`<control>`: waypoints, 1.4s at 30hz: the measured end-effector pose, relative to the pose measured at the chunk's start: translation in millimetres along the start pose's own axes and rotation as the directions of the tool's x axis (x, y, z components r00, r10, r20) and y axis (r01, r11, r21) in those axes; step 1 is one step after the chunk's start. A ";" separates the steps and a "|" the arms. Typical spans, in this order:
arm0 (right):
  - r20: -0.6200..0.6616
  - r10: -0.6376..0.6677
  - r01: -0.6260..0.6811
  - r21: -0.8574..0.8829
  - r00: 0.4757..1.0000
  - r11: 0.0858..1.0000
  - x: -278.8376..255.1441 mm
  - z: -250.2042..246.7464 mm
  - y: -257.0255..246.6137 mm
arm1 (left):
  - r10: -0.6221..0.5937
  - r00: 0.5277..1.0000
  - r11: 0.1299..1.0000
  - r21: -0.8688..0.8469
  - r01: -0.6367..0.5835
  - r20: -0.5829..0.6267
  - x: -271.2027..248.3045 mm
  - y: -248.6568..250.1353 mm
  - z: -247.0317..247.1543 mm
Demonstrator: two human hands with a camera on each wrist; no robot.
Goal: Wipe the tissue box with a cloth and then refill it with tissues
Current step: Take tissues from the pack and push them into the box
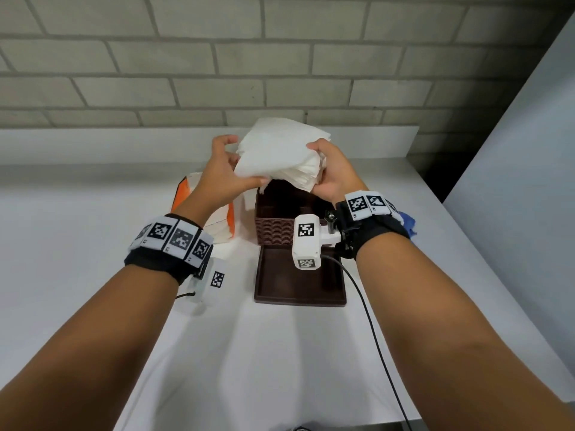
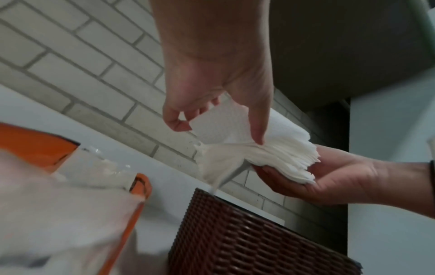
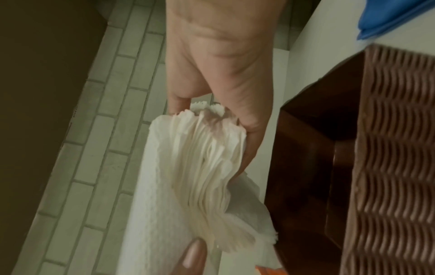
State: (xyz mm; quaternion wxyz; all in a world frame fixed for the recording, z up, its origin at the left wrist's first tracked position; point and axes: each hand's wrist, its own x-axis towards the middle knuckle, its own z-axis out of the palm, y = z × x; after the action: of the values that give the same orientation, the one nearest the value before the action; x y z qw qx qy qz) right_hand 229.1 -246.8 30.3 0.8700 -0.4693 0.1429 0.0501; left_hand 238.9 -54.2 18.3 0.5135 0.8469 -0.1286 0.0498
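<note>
Both hands hold a thick stack of white tissues [image 1: 280, 150] just above the open brown woven tissue box [image 1: 273, 225]. My left hand [image 1: 231, 164] pinches the stack's left end, thumb on the near edge and fingers curled behind it. On the other end, my right hand [image 1: 326, 169] grips with the palm under the stack and the thumb on top. In the left wrist view a loose sheet droops from the stack [image 2: 270, 154] to the rim of the box [image 2: 247, 241]. The right wrist view shows the fanned tissue edges [image 3: 200, 176] beside the box's dark inside [image 3: 306, 167].
The box's brown lid [image 1: 298, 284] lies flat on the white counter in front of the box. To the box's left stands an orange and white tissue pack [image 1: 183, 191]. A blue cloth [image 1: 407, 223] lies to the right, behind my right wrist. A brick wall runs close behind.
</note>
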 end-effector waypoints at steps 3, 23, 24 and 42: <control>-0.002 -0.057 0.057 -0.055 0.998 0.997 1.8 -5.2 -3.6 | 0.028 0.999 0.999 -0.021 -0.027 0.016 -3.3 7.0 -1.4; 0.121 0.023 -0.007 -0.133 0.992 0.991 -0.4 -27.4 -1.8 | -0.247 0.951 0.966 -0.131 0.225 -0.186 37.5 31.1 24.7; 0.127 0.021 -0.007 -0.105 0.992 0.994 -0.9 -28.2 -3.8 | -0.342 0.930 0.925 -0.223 0.308 -0.132 36.4 26.5 23.3; 0.147 -0.013 0.026 -0.086 0.989 0.996 -12.7 -12.8 -33.1 | -0.253 0.783 0.020 -0.806 0.591 0.568 19.7 16.5 13.8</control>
State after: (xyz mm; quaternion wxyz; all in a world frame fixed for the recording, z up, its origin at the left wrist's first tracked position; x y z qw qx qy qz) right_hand 221.8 -275.2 54.0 0.8570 -0.5036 0.0717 0.0820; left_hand 252.7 -76.9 30.3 0.8933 0.3151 0.0644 -0.3139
